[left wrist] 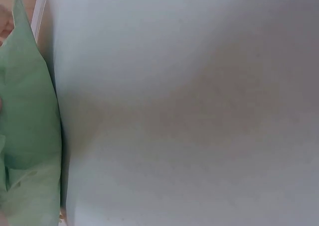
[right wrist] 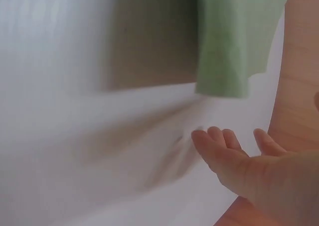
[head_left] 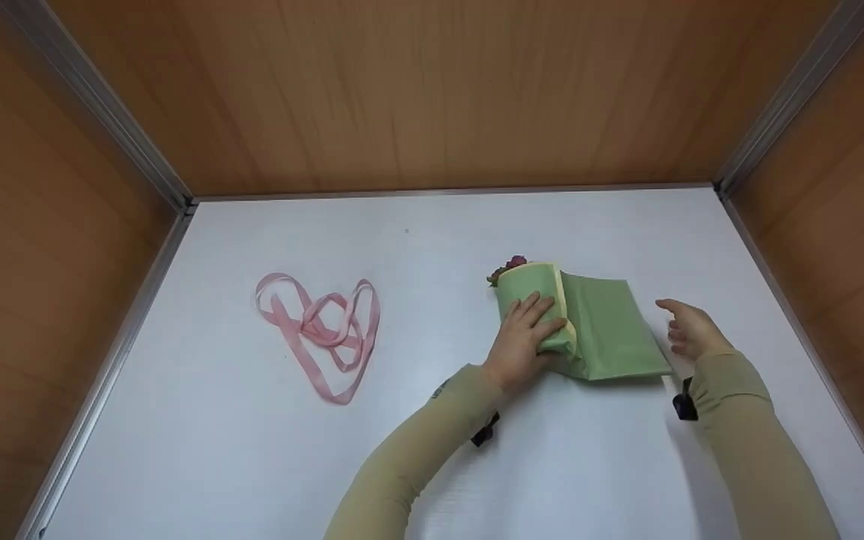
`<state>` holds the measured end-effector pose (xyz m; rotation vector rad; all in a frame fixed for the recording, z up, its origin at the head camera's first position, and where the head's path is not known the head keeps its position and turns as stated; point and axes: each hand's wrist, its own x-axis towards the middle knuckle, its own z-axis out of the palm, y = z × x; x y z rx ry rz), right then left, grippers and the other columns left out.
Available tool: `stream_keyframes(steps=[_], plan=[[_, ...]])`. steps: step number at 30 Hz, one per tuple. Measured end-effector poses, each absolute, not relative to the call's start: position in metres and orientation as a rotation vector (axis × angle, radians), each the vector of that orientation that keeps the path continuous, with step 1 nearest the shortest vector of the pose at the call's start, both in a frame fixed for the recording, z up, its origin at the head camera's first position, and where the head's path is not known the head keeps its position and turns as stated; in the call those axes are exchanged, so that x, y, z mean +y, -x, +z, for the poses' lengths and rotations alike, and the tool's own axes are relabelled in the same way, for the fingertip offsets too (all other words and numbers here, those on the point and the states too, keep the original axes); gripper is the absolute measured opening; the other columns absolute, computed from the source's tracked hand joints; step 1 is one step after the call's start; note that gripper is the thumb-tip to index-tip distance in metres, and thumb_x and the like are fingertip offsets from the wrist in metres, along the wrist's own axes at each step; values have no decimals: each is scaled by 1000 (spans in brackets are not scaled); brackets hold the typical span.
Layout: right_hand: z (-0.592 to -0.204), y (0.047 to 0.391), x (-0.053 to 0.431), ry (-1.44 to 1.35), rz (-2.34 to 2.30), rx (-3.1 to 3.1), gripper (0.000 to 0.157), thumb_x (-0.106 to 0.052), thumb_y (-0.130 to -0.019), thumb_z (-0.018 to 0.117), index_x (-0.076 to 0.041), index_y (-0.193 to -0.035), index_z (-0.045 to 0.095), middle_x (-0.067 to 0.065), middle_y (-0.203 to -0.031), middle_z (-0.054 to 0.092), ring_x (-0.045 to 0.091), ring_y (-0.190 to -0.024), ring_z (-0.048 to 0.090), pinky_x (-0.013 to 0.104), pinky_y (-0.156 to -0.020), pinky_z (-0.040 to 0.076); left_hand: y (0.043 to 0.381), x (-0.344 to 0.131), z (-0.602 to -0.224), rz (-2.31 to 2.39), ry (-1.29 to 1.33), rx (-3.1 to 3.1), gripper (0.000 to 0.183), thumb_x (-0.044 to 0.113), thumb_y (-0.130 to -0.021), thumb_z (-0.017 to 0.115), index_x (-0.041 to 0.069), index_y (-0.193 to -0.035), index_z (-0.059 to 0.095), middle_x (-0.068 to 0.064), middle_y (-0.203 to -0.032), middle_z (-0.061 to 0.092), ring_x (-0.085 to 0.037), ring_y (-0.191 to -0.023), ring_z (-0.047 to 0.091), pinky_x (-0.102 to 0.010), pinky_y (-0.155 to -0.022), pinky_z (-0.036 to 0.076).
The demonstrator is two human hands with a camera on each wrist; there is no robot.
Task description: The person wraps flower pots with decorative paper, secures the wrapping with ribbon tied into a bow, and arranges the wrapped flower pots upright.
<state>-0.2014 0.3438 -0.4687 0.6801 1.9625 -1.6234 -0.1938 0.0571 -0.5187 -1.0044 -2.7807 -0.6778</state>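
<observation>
A green wrapping paper [head_left: 612, 326] with a pale yellow edge lies right of the table's middle, its left part rolled over. Dark red flowers [head_left: 511, 265] poke out from the top of the roll; their stems are hidden inside. My left hand [head_left: 518, 349] rests on the rolled part, fingers spread across it. To the right of the loose flap, my right hand [head_left: 696, 331] holds nothing, its fingers loosely bent. In the right wrist view a gap shows between that hand [right wrist: 259, 171] and the paper's edge [right wrist: 224, 61].
A pink ribbon [head_left: 301, 345] lies in loose loops on the white table [head_left: 214, 457], left of the paper. Wooden panels [head_left: 432, 97] with metal edging enclose the table at the back and on both sides.
</observation>
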Motion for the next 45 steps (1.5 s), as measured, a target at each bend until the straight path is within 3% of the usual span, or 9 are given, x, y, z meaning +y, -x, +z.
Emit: stream_keyframes(steps=[2, 4, 8, 11, 18, 25, 32, 40, 45], plan=[[-473, 199, 350, -702, -1535, 1981, 83, -46, -96, 35, 0, -149, -9, 30, -154, -6, 35, -133, 36, 42, -111, 32, 194, 57, -519, -687, 1005, -2777, 55, 37, -80, 71, 24, -131, 55, -3, -149, 38, -23, -144, 23, -42, -118, 16], [-477, 197, 353, -719, -1476, 1991, 88, -50, -95, 38, 4, -149, -6, 33, -153, 1, 43, -141, 17, 47, -110, 32, 193, 57, -519, -693, 1008, -2781, 55, 37, -80, 71, 24, -131, 55, -3, -149, 38, -23, -144, 23, -42, -118, 15], [-484, 194, 358, -716, -1352, 2023, 91, -54, -92, 42, 9, -147, 7, 30, -136, 38, 33, -116, 52, 39, -94, 49, 193, 56, -519, -690, 1013, -2795, 55, 39, -81, 71, 24, -132, 54, -2, -149, 37, -22, -144, 21, -41, -118, 14], [-486, 193, 358, -692, -1337, 2002, 90, -55, -92, 44, 11, -146, 14, 16, -119, 51, 17, -93, 59, 32, -83, 53, 193, 55, -519, -686, 1015, -2797, 55, 39, -81, 70, 24, -132, 54, -2, -150, 37, -22, -144, 21, -41, -118, 14], [-486, 192, 356, -598, -1361, 1957, 86, -50, -94, 45, 14, -143, 16, 15, -116, 52, 9, -82, 61, 27, -78, 53, 193, 52, -519, -671, 1019, -2795, 55, 37, -81, 72, 24, -132, 54, -2, -150, 37, -23, -144, 22, -41, -118, 14], [-490, 194, 353, -592, -1460, 1872, 72, -39, -94, 51, 14, -135, 25, 0, -86, 62, 6, -76, 64, 26, -77, 55, 194, 52, -517, -662, 1024, -2812, 57, 38, -82, 70, 24, -134, 53, -2, -151, 35, -23, -144, 20, -41, -118, 14], [-495, 193, 345, -510, -1589, 1713, 53, -35, -97, 51, 1, -129, 29, -4, -95, 58, 5, -86, 60, 22, -82, 51, 195, 46, -515, -697, 1039, -2819, 62, 47, -82, 67, 24, -137, 50, -2, -152, 33, -23, -145, 18, -40, -119, 12], [-507, 194, 341, -559, -1721, 1612, 70, -31, -96, 53, 4, -143, 14, -1, -102, 55, 7, -91, 59, 22, -86, 49, 193, 38, -519, -698, 1082, -2818, 58, 52, -91, 53, 25, -142, 43, -2, -155, 27, -22, -146, 14, -40, -119, 11], [-503, 195, 338, -575, -1838, 1522, 44, -28, -98, 50, -2, -128, 30, 0, -97, 60, 9, -89, 63, 23, -85, 51, 193, 36, -522, -669, 1069, -2810, 55, 45, -91, 57, 26, -141, 44, -2, -155, 28, -23, -146, 16, -40, -118, 14]])
